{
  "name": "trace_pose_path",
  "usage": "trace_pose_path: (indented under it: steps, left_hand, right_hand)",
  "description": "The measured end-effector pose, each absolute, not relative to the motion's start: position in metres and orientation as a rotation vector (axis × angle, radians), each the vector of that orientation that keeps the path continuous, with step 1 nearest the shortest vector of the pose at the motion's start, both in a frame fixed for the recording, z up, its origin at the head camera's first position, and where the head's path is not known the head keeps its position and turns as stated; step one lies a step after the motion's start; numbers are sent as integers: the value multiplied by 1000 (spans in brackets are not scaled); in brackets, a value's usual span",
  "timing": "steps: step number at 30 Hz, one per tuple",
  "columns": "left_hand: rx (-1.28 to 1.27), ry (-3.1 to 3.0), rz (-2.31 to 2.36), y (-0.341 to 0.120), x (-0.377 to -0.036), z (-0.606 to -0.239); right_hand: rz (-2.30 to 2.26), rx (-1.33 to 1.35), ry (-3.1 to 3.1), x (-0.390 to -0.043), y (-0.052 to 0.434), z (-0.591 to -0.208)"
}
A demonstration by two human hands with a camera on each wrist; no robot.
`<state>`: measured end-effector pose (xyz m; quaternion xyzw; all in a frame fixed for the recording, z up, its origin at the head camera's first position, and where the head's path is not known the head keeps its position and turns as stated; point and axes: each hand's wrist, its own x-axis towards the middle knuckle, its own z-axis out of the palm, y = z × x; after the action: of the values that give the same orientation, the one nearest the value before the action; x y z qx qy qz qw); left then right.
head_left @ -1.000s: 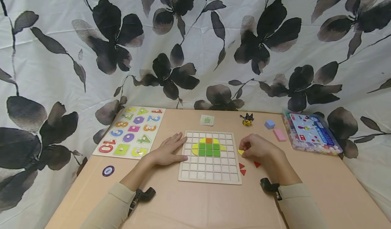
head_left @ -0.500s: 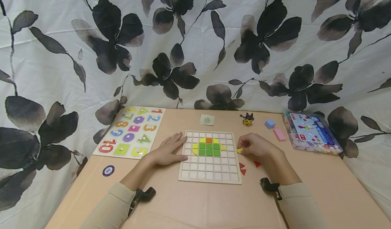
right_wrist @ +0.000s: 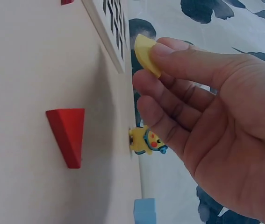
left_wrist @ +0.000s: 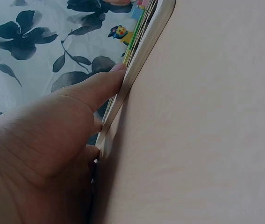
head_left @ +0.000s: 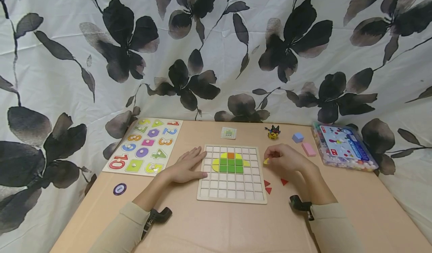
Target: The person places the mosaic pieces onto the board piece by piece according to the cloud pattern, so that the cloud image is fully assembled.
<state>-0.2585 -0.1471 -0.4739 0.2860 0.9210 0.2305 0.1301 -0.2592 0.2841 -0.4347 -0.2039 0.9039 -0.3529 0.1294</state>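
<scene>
Yellow piece (head_left: 266,161) beside board's (head_left: 231,199) right edge

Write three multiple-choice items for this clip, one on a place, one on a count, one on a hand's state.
1. Where does the left hand rest?
A. against the left edge of the grid board
B. on the number puzzle
C. on the bead box

2. How many red triangles lie on the table right of the board?
A. one
B. three
C. six

3. What is the right hand doing?
A. lying flat and empty
B. pinching a yellow piece in its fingers
C. gripping the pink block

Answers:
1. A: the left wrist view shows the fingers pressed against the board's rim.
2. B: the head view shows three by the lower right edge.
3. B: the right wrist view shows the piece held at the fingertips, above the table.
</scene>
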Motion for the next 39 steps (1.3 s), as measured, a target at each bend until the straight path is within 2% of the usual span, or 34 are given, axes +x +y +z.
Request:
trace_pose_path:
  steps: [11, 21, 31, 39]
  left_hand:
    - [844, 2685, 668, -147, -259, -475]
    - [828, 2676, 671, -148, -258, -473]
    - [837, 2675, 667, -149, -258, -473]
    - [824, 2672, 655, -149, -259, -473]
  right_hand:
    - [-1072, -546, 2716, -255, 274, -423]
    - [-1147, -608, 2752, -251, 256, -423]
    - [-1161, -497, 2666, -246, 236, -427]
    - [-1112, -623, 2613, -246, 225, -434]
